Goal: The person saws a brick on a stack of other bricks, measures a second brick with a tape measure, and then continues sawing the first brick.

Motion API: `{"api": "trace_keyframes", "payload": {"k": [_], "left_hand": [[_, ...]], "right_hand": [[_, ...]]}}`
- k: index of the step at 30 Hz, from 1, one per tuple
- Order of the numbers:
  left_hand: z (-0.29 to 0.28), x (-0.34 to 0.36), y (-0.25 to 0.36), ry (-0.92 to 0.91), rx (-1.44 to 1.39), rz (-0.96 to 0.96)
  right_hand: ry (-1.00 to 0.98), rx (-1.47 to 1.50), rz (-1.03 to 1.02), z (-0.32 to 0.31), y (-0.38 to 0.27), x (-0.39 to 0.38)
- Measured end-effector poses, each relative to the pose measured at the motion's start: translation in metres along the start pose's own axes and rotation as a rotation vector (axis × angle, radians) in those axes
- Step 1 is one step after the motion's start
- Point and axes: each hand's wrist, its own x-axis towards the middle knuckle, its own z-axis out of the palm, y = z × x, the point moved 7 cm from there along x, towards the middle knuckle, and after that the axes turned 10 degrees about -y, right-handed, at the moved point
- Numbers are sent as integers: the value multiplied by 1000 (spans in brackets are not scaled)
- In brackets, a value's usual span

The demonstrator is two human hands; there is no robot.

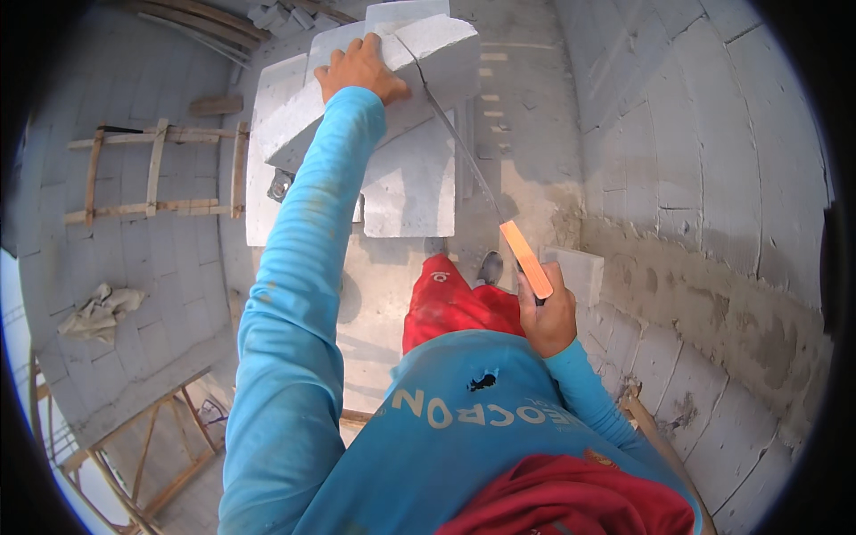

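My left hand (364,71) grips the top edge of a white lightweight block (299,134), which lies at a slant on a stack of similar blocks (407,187). My right hand (546,312), low on the right beside my leg, holds the orange handle of a hand saw (524,257). The long thin blade runs up to the block and sits in a dark cut line to the right of my left hand. A small dark and metallic object (278,184), too unclear to name, lies under the block's left end.
Block walls (687,134) stand on both sides. Wooden frames (152,209) are at the left, with a crumpled cloth (100,312) below. Loose planks (201,18) lie at top left. A block (580,267) sits behind my right hand. My foot (489,267) is on the concrete floor (499,178).
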Motion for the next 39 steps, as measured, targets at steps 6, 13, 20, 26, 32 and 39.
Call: {"api": "trace_keyframes", "payload": {"k": [6,13,20,26,32,39], "left_hand": [[6,-7,15,37,49,6],[4,-15,10,10,71,45],[4,-26,19,8,89,88],[4,-6,8,-20,61,63],[-4,2,6,-41,55,85],[6,12,6,-69,22,72]], "right_hand": [[58,-162,-122,24,6,112],[54,-45,-110,48,-4,136],[111,-14,-88,71,8,108],[8,10,-2,45,25,11],[-5,28,-27,34,12,20],[9,53,-33,53,-2,105]]}}
